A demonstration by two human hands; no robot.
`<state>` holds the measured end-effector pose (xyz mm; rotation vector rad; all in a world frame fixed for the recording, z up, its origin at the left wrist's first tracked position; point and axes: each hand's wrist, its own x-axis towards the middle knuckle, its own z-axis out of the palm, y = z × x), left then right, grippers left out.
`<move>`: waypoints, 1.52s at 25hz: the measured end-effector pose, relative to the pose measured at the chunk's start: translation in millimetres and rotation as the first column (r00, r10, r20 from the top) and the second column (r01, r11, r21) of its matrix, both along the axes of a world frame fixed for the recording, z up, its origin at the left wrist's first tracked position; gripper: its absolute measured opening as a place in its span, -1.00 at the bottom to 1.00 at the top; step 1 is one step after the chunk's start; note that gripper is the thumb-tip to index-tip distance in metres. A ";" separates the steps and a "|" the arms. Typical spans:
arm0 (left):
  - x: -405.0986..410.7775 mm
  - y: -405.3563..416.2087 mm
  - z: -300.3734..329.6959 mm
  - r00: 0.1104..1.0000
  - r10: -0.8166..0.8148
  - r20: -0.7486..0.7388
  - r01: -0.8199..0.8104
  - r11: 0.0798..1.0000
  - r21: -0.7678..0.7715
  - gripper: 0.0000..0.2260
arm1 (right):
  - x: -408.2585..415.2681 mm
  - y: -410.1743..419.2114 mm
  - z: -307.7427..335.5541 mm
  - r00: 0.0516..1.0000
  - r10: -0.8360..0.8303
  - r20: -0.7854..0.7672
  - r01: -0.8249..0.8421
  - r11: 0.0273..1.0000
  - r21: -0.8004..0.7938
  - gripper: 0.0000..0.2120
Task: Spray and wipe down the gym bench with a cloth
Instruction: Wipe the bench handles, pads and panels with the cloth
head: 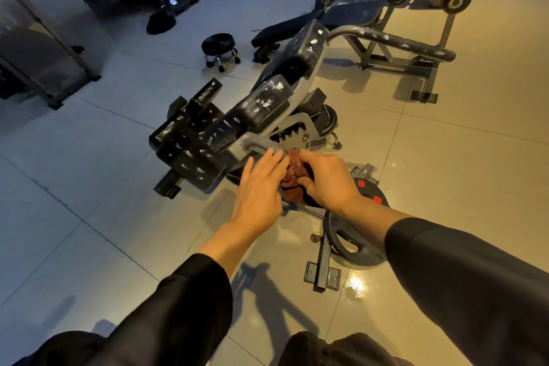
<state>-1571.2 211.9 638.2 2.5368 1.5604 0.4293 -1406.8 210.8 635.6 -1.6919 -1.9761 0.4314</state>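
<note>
A black padded gym bench (pixel 261 104) with worn, white-flecked pads stands tilted on a grey metal frame in the middle of the view. In front of it, a crumpled reddish-brown cloth (pixel 292 178) is bunched between both hands. My right hand (pixel 326 180) grips the cloth with curled fingers. My left hand (pixel 261 184) lies against the cloth's left side with its fingers straight. Much of the cloth is hidden behind the hands. No spray bottle is visible.
Black weight plates (pixel 353 241) lean on the bench's base bar at lower right. A small black rolling stool (pixel 219 49) stands behind the bench. Another bench and rack (pixel 401 38) fill the upper right, more machines the upper left. Glossy tiled floor surrounds everything.
</note>
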 end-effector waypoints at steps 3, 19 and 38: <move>18.8 -23.6 -14.0 0.998 -0.039 0.043 0.039 0.999 -0.011 -0.42 | 20.6 -19.0 -11.3 1.000 0.026 -0.015 -0.027 0.998 -0.053 -0.79; 71.1 -69.6 -22.6 0.982 -0.037 -0.185 0.007 0.988 -0.156 -0.34 | 125.7 -109.7 -43.1 0.994 0.092 -0.064 -0.107 0.944 -0.312 -0.84; 95.2 -75.2 -7.1 0.880 0.016 -0.475 -0.129 0.969 -0.208 -0.27 | 133.6 -104.6 -26.3 0.989 0.061 -0.135 -0.103 0.937 -0.334 -0.70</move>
